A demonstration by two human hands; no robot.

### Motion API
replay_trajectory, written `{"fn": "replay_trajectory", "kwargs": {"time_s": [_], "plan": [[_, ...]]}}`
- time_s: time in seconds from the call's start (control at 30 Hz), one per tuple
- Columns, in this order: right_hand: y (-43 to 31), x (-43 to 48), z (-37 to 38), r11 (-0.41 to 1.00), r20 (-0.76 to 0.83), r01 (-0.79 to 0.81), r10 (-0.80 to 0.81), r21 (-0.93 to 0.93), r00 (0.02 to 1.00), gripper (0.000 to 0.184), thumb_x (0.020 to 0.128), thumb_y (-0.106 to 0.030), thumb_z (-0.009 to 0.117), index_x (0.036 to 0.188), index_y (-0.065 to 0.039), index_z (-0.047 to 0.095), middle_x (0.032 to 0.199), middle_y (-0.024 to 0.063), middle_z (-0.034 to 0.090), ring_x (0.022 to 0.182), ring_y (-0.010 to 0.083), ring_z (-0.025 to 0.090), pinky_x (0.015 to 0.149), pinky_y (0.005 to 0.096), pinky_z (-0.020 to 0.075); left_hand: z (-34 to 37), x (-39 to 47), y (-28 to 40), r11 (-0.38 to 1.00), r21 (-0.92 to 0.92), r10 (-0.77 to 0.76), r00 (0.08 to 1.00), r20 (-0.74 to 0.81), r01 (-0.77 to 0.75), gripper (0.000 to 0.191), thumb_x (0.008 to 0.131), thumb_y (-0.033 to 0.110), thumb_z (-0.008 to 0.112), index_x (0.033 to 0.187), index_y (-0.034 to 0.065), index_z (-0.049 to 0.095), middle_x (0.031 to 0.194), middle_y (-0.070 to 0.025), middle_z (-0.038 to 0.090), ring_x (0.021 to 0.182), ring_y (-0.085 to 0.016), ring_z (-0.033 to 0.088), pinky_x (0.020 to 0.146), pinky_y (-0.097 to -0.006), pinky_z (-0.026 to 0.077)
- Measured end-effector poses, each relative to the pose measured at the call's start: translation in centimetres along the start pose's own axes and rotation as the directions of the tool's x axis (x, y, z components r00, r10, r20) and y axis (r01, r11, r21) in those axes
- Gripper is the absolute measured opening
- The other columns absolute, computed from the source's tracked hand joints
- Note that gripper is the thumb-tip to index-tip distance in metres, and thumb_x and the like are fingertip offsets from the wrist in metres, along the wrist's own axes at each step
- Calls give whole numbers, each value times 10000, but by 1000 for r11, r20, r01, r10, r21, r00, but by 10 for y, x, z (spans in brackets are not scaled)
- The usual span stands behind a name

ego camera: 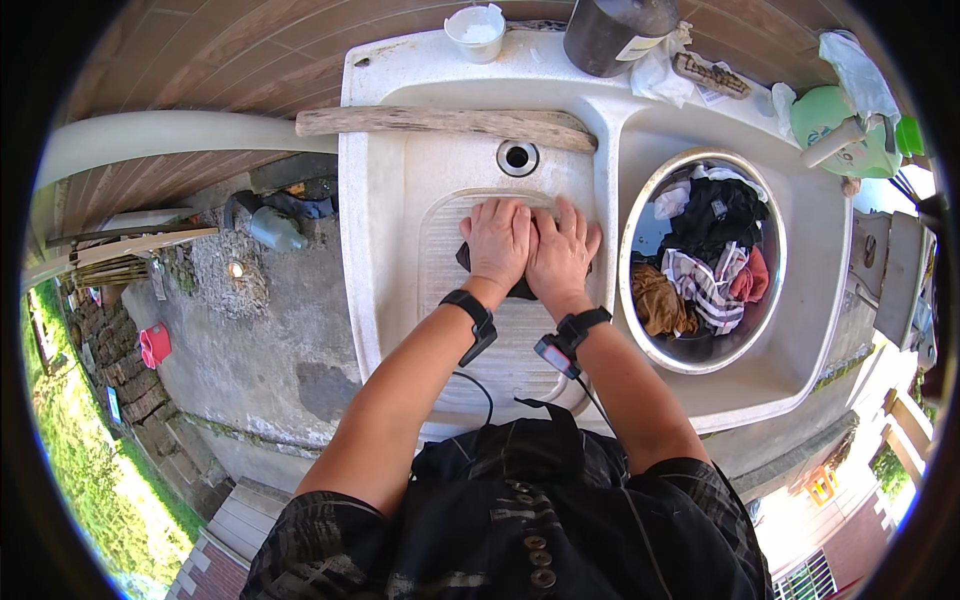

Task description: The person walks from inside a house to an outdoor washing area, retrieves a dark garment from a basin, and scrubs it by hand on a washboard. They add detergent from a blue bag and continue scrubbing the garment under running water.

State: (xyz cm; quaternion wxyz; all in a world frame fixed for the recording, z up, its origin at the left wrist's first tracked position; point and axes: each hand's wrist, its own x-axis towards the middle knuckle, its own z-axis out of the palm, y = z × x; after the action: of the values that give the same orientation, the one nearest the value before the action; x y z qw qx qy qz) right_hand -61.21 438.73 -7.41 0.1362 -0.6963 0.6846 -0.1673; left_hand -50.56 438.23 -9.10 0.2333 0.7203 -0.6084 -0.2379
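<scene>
Side by side, my left hand [496,236] and my right hand [561,251] press down on a small dark cloth [519,288]. Most of the cloth is hidden beneath my palms and fingers. It lies on the ribbed washboard [457,330] moulded into the left basin of a white laundry sink [375,300]. Beyond my fingertips is the round drain [517,157]. In the right basin stands a round metal tub [780,247], which holds wet clothes [709,262] in black, brown, red and checked fabric. Both wrists wear black bands.
A wooden plank [450,120] spans the sink's far side. On the back ledge stand a white plastic cup [476,34], a dark jug [611,37] and a scrubbing brush [711,75]. A green plastic container [832,127] is at the right corner. Cables hang from my wrists.
</scene>
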Motion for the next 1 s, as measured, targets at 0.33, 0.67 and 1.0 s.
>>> {"fn": "replay_trajectory", "kwargs": {"time_s": [0.33, 0.67, 1.0], "plan": [[-16, -67, -65, 941, 50, 191, -213, 278, 976, 174, 884, -270, 518, 948, -136, 610, 922, 82, 585, 963, 291, 532, 908, 469, 320, -68, -85, 36, 977, -144, 163, 986, 37, -156, 168, 896, 219, 499, 891, 68, 572, 954, -95, 560, 937, -287, 504, 880, -417, 333], [-12, -16, -41, 989, -4, 48, -48, 141, 999, 322, 876, -354, 543, 1030, -73, 576, 1044, 134, 571, 990, 320, 516, 876, 457, 330, -48, -35, 37, 990, -21, -134, 976, 169, 140, 297, 933, 336, 461, 1028, 114, 633, 1101, -90, 587, 1107, -281, 480, 926, -449, 305], [5, -14, -18, 977, 101, 2, -24, 213, 995, 207, 894, -251, 544, 922, -55, 602, 914, 123, 592, 915, 320, 537, 875, 439, 348, -3, -19, -8, 994, 12, -107, 978, 180, 106, 234, 895, 249, 471, 889, 56, 604, 901, -130, 640, 882, -325, 581, 798, -437, 424]]}}
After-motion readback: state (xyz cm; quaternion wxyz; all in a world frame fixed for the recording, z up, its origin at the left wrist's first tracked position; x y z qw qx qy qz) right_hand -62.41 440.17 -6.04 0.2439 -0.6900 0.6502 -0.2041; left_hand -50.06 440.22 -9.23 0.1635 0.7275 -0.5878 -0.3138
